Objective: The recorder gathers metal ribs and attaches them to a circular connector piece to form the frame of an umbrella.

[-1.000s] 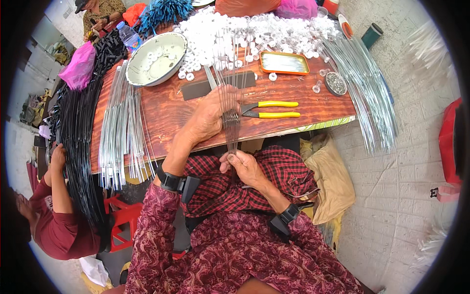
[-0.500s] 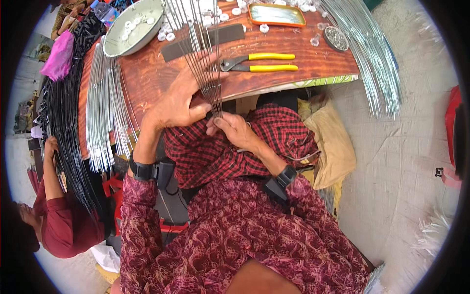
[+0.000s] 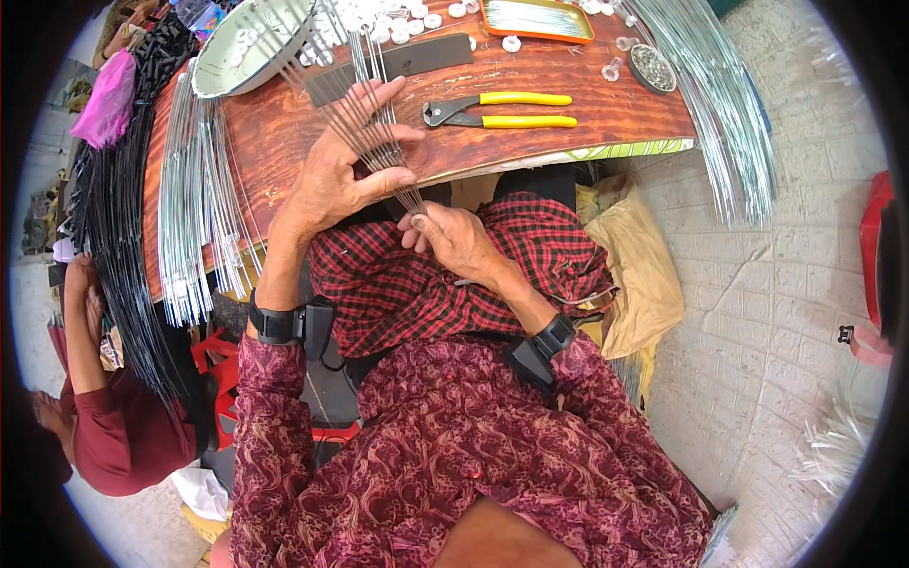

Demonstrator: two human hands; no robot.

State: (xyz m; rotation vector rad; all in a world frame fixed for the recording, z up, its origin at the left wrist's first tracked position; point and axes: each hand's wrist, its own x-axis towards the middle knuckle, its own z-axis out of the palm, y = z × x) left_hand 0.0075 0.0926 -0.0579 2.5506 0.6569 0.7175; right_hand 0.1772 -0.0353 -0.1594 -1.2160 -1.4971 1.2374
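A fan of thin metal umbrella ribs (image 3: 371, 138) leans up to the left, its upper ends spread and blurred over the table. My right hand (image 3: 454, 241) pinches the gathered lower ends between thumb and fingers, just off the table's near edge. Behind and beside the ribs, my left hand (image 3: 327, 180) has its fingers stretched apart, with the thumb against the ribs low down. Wire-cutting pliers (image 3: 492, 111) with yellow handles lie on the table to the right of that hand. Beyond the fingers is a flat dark bar (image 3: 417, 63), partly covered by the ribs.
On the wooden table (image 3: 606, 114) are a pale bowl (image 3: 210, 74) with white rings, an orange-rimmed tray (image 3: 537, 21) and a small dish (image 3: 652, 72). Metal rod bundles (image 3: 194, 208) hang over the left edge, others (image 3: 724, 123) at right. A co-worker's arm (image 3: 83, 322) is far left.
The ribs have swung to the left at their upper ends, toward the bowl. My left hand has shifted slightly left with its fingers spread wider; the right hand keeps its pinch.
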